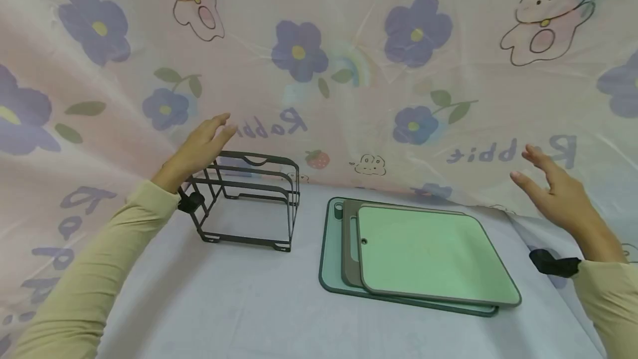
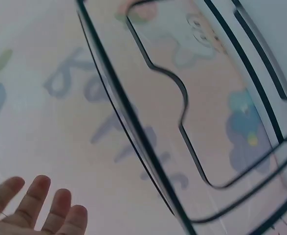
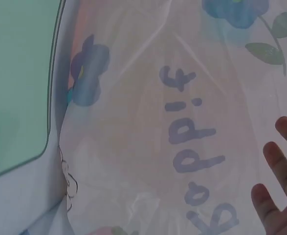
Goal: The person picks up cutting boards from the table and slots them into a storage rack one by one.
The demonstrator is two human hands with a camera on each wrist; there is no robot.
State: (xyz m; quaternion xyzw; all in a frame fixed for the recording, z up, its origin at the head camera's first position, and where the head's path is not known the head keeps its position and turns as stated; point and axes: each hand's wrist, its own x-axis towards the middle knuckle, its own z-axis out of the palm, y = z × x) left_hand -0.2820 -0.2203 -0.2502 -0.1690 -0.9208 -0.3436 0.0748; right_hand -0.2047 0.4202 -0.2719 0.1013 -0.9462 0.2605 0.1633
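A black wire rack (image 1: 249,241) with several upright bars stands on the white-covered table, left of the middle. Over its left side my left hand (image 1: 201,145) hovers with fingers extended; in the left wrist view the fingers (image 2: 38,196) are apart from the rack's bars (image 2: 133,127). To the right lies a stack of cutting boards: a light green one (image 1: 433,256) on top, a grey-brown one (image 1: 351,270) under it, and a larger teal one (image 1: 330,270) at the bottom. My right hand (image 1: 560,198) is raised beyond the stack's right side, fingers spread, holding nothing.
A patterned cloth (image 1: 344,104) with flowers and rabbits hangs behind and round the sides. The white table cover (image 1: 239,303) extends in front of the rack and boards. Black straps (image 1: 555,265) sit at both wrists.
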